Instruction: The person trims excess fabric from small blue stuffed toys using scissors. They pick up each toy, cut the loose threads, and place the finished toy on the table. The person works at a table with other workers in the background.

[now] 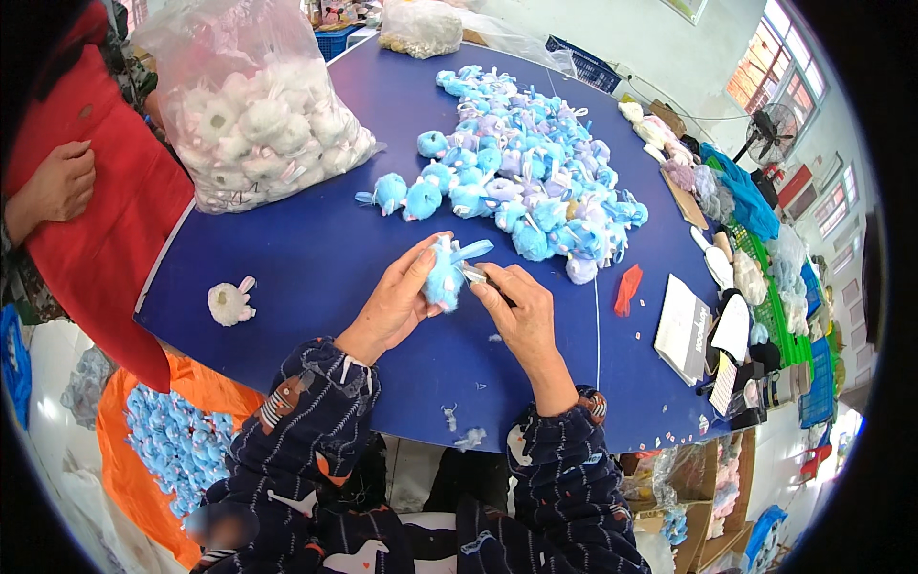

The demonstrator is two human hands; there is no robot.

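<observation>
held toy [442, 283]: fluffy plush | tabletop [306, 273]: smooth | bag [225, 38]: glossy plastic

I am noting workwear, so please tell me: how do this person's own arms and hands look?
The left hand and right hand are bare, without gloves. Both sleeves are dark navy, with thin pale stitch-like lines and brown and white figures; the cuffs look gathered.

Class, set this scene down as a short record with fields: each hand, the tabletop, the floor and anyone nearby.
Left hand: left hand gripping a fluffy blue plush piece
Right hand: right hand holding a small metallic-looking object at its side; kind unclear
Tabletop: blue table with a blue-and-lilac plush pile, a clear bag of white pieces, one loose white piece
Floor: orange sack of blue pieces
Nearby: another person's hand by red cloth
</observation>
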